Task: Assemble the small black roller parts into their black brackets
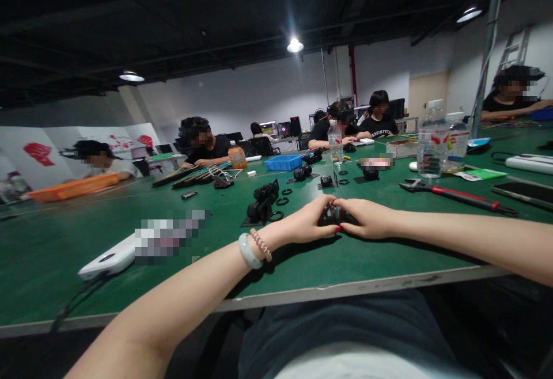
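Both hands meet over the green table (pixel 371 264) around a small black part (pixel 330 214), whose kind I cannot make out. My left hand (pixel 311 220) curls round its left side, and my right hand (pixel 365 218) closes on its right side. The fingertips of the two hands nearly touch, hiding most of the part. Left of my hands stand black camera-like parts (pixel 261 206) on flat bases, with black rings (pixel 276 216) beside them. Farther back are more such black parts (pixel 302 173).
On the right lie an adjustable wrench (pixel 460 196), a phone (pixel 529 192) and water bottles (pixel 432 148). A white device (pixel 114 255) with a cable is at left. A blue tray (pixel 283 163), an orange tray (pixel 73 187) and an orange drink bottle (pixel 237 156) stand farther off. Several people sit around the table.
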Motion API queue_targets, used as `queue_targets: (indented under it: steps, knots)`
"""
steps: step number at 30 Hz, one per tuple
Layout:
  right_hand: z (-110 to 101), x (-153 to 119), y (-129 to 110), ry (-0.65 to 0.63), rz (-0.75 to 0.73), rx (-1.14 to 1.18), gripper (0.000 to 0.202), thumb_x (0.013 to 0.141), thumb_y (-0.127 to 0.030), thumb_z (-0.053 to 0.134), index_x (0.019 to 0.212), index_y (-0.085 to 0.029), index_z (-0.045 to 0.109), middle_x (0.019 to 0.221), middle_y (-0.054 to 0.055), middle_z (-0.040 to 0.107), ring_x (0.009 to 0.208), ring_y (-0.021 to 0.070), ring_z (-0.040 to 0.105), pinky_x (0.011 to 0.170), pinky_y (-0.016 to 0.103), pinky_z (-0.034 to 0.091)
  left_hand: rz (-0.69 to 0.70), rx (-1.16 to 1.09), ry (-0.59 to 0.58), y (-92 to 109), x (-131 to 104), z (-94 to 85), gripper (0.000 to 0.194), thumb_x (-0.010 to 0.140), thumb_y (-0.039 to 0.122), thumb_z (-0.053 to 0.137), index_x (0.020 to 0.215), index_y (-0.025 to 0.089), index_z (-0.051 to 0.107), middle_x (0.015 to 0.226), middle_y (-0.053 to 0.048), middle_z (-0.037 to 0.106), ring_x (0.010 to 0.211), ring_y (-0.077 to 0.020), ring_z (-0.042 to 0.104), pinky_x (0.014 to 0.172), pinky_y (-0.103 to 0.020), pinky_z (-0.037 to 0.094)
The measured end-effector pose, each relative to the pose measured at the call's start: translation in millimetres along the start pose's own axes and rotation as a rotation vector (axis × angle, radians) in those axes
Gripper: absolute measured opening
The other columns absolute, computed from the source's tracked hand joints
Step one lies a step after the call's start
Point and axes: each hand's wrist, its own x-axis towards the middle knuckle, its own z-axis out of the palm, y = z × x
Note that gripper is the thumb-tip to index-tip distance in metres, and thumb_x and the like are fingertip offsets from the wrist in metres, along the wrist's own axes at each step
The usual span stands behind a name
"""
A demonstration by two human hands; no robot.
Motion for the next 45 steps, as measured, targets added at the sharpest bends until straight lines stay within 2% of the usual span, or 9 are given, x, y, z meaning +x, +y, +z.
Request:
queue_targets:
  steps: [8, 21, 34, 45]
  knots:
    - [-0.8, -0.3, -0.9, 0.005, -0.001, -0.004, 0.048, 0.076, -0.026, 0.052, 0.12, -0.012, 0.04, 0.109, 0.016, 0.057, 0.095, 0.0255, 0.056, 0.077, 0.036, 0.044, 0.017, -0.001, 0.002, -1.5, 0.1, -0.4, 0.053, 0.075, 0.035, 0.055, 0.12, 0.019, 0.033, 0.121, -0.009, 0.045, 0.109, -0.0214, 0.045, 0.095, -0.034, 0.035]
    - [0.6, 0.4, -0.2, 0.015, -0.012, -0.007, 0.046, 0.077, -0.026, 0.051, 0.119, -0.011, 0.042, 0.11, 0.016, 0.057, 0.099, 0.025, 0.055, 0.079, 0.035, 0.044, 0.01, 0.012, 0.0, -0.5, 0.2, -0.7, 0.052, 0.074, 0.036, 0.055, 0.119, 0.018, 0.034, 0.12, -0.009, 0.046, 0.109, -0.0216, 0.046, 0.094, -0.035, 0.035]
    - [-1.3, 1.3, -2.6, -0.028, 0.015, -0.038, 0.031, 0.081, -0.029, 0.047, 0.106, -0.012, 0.048, 0.102, 0.014, 0.059, 0.092, 0.0237, 0.055, 0.077, 0.034, 0.043, -0.001, 0.013, 0.008, 0.1, -1.3, -0.1, 0.054, 0.075, 0.037, 0.055, 0.12, 0.018, 0.032, 0.121, -0.009, 0.045, 0.11, -0.0219, 0.045, 0.095, -0.035, 0.035]
    - [-1.0, 0.8, -1.7, -0.03, 0.02, -0.041, 0.033, 0.082, -0.03, 0.044, 0.109, -0.011, 0.048, 0.106, 0.017, 0.057, 0.096, 0.0256, 0.054, 0.079, 0.037, 0.043, -0.012, -0.013, 0.008, 1.4, -1.6, -0.2, 0.055, 0.074, 0.037, 0.056, 0.121, 0.019, 0.032, 0.121, -0.009, 0.045, 0.11, -0.0222, 0.046, 0.095, -0.035, 0.035]
